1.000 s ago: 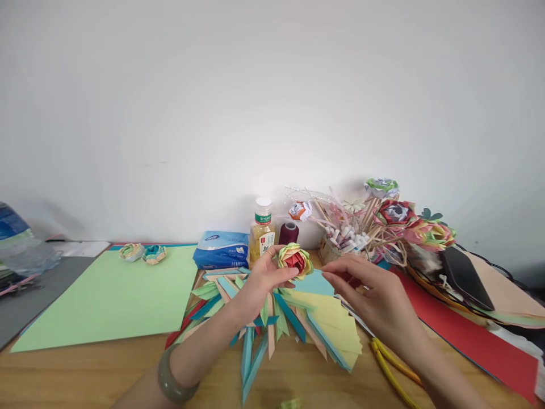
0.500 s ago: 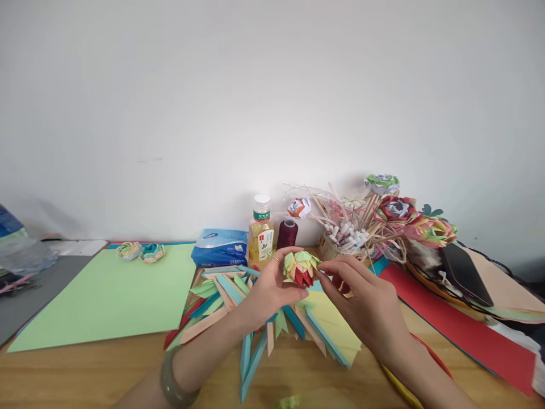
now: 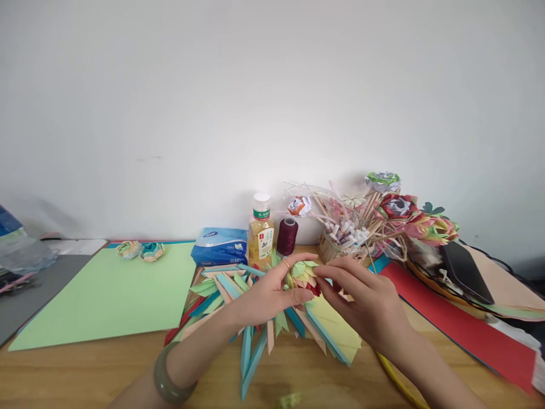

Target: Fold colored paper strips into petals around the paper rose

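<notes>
A folded paper flower [image 3: 305, 275], pale green and peach with red petals low down, is held up over the middle of the table. My left hand [image 3: 272, 292] grips it from the left, the thumb across its lower side and the fingers partly hidden behind it. From the right, the fingertips of my right hand [image 3: 361, 289] pinch at the flower's edge. Beneath both hands lie folded strips [image 3: 251, 355] in blue, green, peach and red, beside a yellow sheet [image 3: 336, 318].
Behind stand a blue tissue pack [image 3: 219, 246], a bottle [image 3: 261, 227], a maroon thread spool [image 3: 287, 236] and a basket [image 3: 336, 250] with sticks and paper flowers. A green sheet [image 3: 114, 295] lies left, red paper [image 3: 460, 324] right.
The flower has tilted, so its pale green petals face up more and its red ones show less. My left thumb has shifted right across it, and both hands stay on it.
</notes>
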### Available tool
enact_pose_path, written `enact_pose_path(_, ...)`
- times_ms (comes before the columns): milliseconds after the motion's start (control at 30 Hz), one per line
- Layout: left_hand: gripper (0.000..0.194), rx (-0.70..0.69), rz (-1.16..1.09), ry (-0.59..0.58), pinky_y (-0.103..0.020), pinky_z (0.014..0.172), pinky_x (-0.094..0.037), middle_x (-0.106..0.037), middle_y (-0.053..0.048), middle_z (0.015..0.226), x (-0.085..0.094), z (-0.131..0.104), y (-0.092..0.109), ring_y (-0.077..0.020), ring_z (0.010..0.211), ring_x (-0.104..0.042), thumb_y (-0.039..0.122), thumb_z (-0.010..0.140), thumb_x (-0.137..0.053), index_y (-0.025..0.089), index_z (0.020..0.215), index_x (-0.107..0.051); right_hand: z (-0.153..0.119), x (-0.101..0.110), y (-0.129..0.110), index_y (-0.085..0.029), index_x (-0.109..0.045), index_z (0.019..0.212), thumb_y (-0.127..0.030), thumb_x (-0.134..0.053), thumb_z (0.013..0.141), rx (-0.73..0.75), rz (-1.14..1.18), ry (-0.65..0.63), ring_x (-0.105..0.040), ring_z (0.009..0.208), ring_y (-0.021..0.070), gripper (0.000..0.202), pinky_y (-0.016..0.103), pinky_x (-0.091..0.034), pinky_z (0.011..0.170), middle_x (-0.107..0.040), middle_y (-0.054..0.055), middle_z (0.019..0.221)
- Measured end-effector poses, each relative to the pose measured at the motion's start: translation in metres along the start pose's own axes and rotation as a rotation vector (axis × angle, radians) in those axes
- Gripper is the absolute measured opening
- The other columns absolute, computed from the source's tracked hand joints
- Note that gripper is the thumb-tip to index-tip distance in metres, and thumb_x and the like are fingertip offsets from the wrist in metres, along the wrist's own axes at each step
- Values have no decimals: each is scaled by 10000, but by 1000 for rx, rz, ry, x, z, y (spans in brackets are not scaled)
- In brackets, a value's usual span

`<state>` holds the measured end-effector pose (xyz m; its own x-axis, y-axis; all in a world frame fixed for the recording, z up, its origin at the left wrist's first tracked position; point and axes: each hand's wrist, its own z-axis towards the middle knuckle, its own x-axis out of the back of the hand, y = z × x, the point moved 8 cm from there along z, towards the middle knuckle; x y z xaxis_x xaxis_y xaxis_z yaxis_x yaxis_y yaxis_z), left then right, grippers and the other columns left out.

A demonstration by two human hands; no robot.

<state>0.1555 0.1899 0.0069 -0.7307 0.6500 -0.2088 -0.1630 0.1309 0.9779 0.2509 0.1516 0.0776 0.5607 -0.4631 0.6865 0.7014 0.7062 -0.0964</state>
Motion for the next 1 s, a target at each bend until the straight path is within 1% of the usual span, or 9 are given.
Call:
enact_pose_path(167,494,-13,102,12,-240,769,-470,-562,12,940,2,0,-1,-112,813,-558,363,775,-673,270,1223,-485,5,-5,8,-182,-593,774,-97,-529,807,-202,248,-109,-526,545,103,111,210,-416,484,-580,8,690)
enact_pose_path(233,500,-75,163,25,-268,868,-450,-562,-12,1107,4,1,2,-159,988,-554,342,774,-677,282,1232,-486,6,-7,10,-186,-591,756,-108,-521,800,-284,329,-170,-517,549,106,114,213,-422,494,-569,5,686)
enact_pose_path(333,513,-166,245,61,-298,960,-412,-463,-25,1336,7,2,8,-208,1183,-473,291,796,-653,303,1272,-461,4,-8,17,-195,-606,759,-152,-531,794,-425,420,-196,-507,550,110,93,216,-402,485,-571,0,682)
enact_pose_path(433,497,-232,354,135,-329,972,-408,-473,-41,1314,11,1,14,-216,1167,-490,238,812,-624,296,1275,-455,-4,-12,30,-189,-620,732,-258,-560,791,-637,549,-184,-468,512,106,109,214,-347,442,-545,-13,613)
enact_pose_path(533,441,-363,530,241,-332,993,-385,-500,-45,1204,14,-3,23,-204,1146,-490,179,807,-616,282,1217,-492,-16,-32,35,-175,-660,731,-363,-570,784,-826,718,-325,-379,439,83,215,211,-283,398,-479,-38,525)
enact_pose_path(600,412,-450,644,279,-341,988,-390,-480,-54,1167,12,-6,28,-201,1132,-490,148,819,-585,276,1199,-491,-21,-41,35,-171,-677,756,-383,-580,771,-907,789,-372,-341,417,75,233,211,-257,390,-429,-56,490)
enact_pose_path(767,544,-597,931,292,-385,953,-429,-401,-78,1177,3,-11,29,-220,1138,-481,97,859,-468,328,1333,-333,-19,-45,34,-170,-645,729,-350,-612,727,-951,909,-322,-370,446,68,183,215,-277,420,-480,-46,565)
enact_pose_path(867,626,-623,1037,327,-390,909,-461,-386,-72,1165,2,-12,28,-226,1117,-492,88,866,-438,380,1379,-228,-19,-48,31,-171,-606,733,-338,-638,703,-971,961,-319,-379,442,57,172,210,-276,423,-504,-44,616)
enact_pose_path(1000,705,-644,1101,350,-389,872,-483,-382,-69,1158,-1,-14,25,-227,1073,-513,40,837,-428,403,1386,-177,-19,-50,27,-174,-553,674,-345,-631,723,-971,1001,-317,-379,417,51,194,198,-260,417,-450,-72,535)
